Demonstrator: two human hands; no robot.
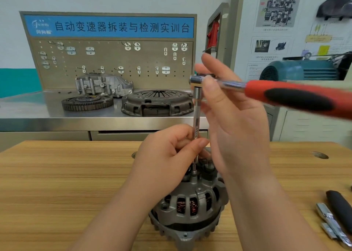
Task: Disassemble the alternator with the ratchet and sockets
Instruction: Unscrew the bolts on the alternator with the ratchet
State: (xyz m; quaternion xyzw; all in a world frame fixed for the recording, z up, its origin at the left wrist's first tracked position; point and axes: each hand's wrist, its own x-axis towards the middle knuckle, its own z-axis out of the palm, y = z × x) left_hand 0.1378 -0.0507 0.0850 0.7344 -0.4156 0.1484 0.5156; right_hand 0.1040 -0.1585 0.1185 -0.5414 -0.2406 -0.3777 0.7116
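A grey alternator [190,207] stands on the wooden table [57,184], copper windings showing through its slots. A chrome extension bar [196,128] rises upright from a fastener on top of it, a small socket at its lower end. My left hand [167,155] pinches the bar's lower half between thumb and fingers. On the bar's top sits the head of a ratchet [198,80], whose red and black handle [297,96] points right, blurred. My right hand [228,102] pinches the ratchet head with thumb and fingers, palm behind the bar.
At the table's right edge lie a black-handled tool [341,208] and chrome sockets or bars [331,224]. Behind stands a steel bench [47,113] with a flywheel [87,103], a clutch cover [158,102], a casting and a pegboard. A hole [321,155] marks the tabletop.
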